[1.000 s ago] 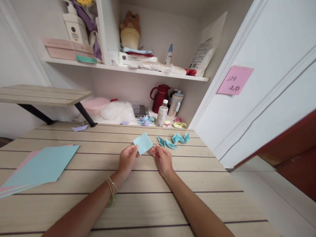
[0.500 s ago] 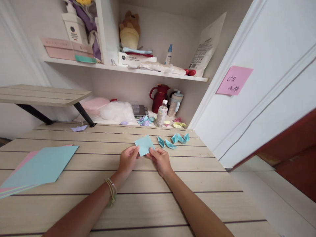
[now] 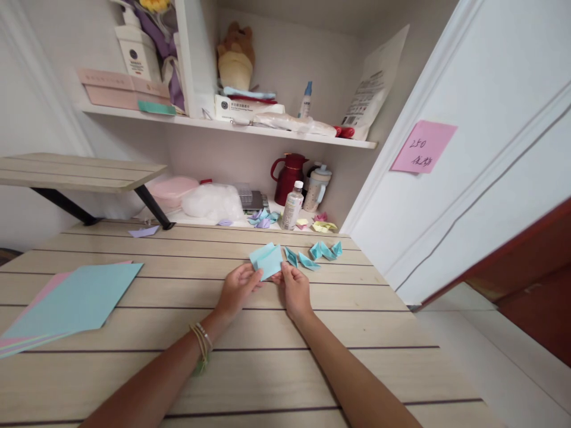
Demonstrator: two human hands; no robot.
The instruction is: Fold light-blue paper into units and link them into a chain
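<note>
A small light-blue sheet of paper point(image 3: 270, 262) is held up over the table between my two hands, with one part bent away from the rest so that two layers show. My left hand point(image 3: 239, 288) pinches its lower left corner between thumb and fingers. On the other side, my right hand point(image 3: 294, 291) grips the lower right edge, thumb on top. Just beyond the right fingers lie several folded blue paper boats point(image 3: 308, 261) on the wooden table.
Larger coloured sheets point(image 3: 75, 303) lie stacked at the left. A purple folded paper point(image 3: 143, 232) is by the black leg of a raised stand point(image 3: 80, 171). Behind the table stand a clear bottle point(image 3: 292, 207), a red jug point(image 3: 289, 178) and loose folded papers point(image 3: 264, 219).
The blue paper was one flat square; now it is partly folded over, showing two layers. Both hands have shifted slightly, the left one to the right along with the paper.
</note>
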